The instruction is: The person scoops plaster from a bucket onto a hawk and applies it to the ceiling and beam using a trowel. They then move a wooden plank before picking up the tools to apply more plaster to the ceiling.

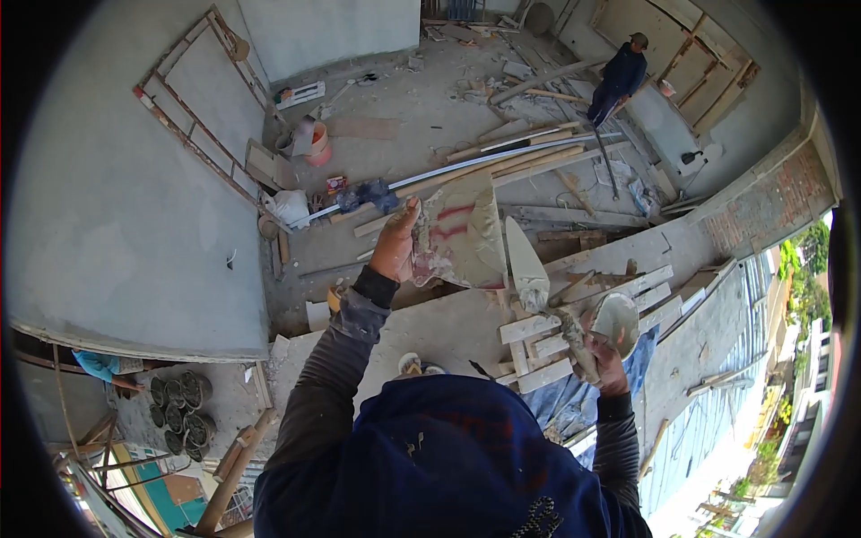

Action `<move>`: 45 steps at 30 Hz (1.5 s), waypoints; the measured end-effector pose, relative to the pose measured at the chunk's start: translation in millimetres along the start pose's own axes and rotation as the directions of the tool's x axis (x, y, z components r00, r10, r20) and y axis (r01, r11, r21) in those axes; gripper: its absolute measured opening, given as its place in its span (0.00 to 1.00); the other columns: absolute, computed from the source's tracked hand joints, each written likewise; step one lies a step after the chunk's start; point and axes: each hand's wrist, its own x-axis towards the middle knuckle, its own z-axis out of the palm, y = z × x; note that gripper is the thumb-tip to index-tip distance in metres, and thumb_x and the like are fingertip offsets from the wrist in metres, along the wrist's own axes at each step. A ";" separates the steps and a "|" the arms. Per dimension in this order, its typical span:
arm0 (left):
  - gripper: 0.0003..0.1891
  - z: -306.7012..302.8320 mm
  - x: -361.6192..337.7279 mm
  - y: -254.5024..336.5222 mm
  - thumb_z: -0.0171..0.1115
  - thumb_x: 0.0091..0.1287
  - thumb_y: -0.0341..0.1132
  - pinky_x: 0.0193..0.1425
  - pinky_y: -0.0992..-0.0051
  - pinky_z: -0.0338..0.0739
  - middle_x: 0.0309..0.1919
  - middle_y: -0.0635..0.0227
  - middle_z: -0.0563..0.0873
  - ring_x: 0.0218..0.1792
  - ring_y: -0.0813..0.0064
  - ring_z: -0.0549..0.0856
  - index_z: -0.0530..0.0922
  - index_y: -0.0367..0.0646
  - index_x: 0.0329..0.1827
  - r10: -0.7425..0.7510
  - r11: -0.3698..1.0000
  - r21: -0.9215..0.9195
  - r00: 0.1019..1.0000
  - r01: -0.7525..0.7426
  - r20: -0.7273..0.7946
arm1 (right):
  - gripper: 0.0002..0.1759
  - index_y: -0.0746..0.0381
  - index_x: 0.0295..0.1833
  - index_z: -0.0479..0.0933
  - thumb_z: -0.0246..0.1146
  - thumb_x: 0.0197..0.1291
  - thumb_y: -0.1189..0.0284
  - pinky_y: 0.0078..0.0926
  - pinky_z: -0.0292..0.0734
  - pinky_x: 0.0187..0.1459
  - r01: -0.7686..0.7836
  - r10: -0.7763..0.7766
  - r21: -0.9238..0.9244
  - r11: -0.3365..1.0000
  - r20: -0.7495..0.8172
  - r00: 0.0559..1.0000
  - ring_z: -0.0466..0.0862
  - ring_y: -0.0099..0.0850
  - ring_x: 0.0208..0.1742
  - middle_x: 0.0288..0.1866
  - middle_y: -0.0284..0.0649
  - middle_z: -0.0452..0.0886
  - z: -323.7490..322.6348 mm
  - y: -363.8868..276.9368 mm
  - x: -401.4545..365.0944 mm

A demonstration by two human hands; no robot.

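Mortar-smeared board (462, 233): grips it at the edge with left hand (397, 247), tilted, high above a rubble-strewn floor (404, 125). Clenches trowel (525, 260) in right hand (603, 350), just beside. Risks shedding mortar with more tilt, perhaps near the person below (619, 76).

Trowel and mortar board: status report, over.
Left hand gripping mortar board, mortar smeared on it. Right hand shut on trowel, blade beside board. Timber offcuts below them.
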 end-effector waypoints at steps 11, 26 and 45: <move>0.25 23.6 8.2 -50.8 0.47 0.74 0.54 0.35 0.78 0.75 0.39 0.68 0.81 0.34 0.83 0.78 0.75 0.38 0.53 0.329 0.927 0.227 0.939 -0.300 -0.103 | 0.16 0.70 0.50 0.77 0.62 0.57 0.75 0.33 0.74 0.36 0.196 -0.486 -0.877 0.438 -0.048 0.873 0.80 0.39 0.31 0.31 0.48 0.79 134.1 -46.8 25.5; 0.24 -0.7 8.4 -51.3 0.48 0.74 0.54 0.28 0.80 0.60 0.25 0.80 0.67 0.26 0.86 0.62 0.76 0.38 0.43 0.355 0.930 0.170 0.917 -0.327 -0.182 | 0.11 0.66 0.45 0.78 0.56 0.68 0.69 0.17 0.66 0.18 0.095 -0.225 -0.426 0.900 -0.265 0.938 0.72 0.17 0.17 0.24 0.32 0.77 96.7 -51.0 14.1; 0.22 -2.7 1.0 -5.8 0.56 0.70 0.50 0.45 0.68 0.84 0.48 0.67 0.83 0.44 0.75 0.85 0.75 0.43 0.57 -0.086 0.988 -0.125 0.993 0.095 0.077 | 0.21 0.69 0.46 0.74 0.58 0.63 0.59 0.22 0.69 0.17 -0.023 0.023 0.002 1.000 -0.085 0.996 0.75 0.28 0.16 0.26 0.42 0.78 15.0 -18.5 12.2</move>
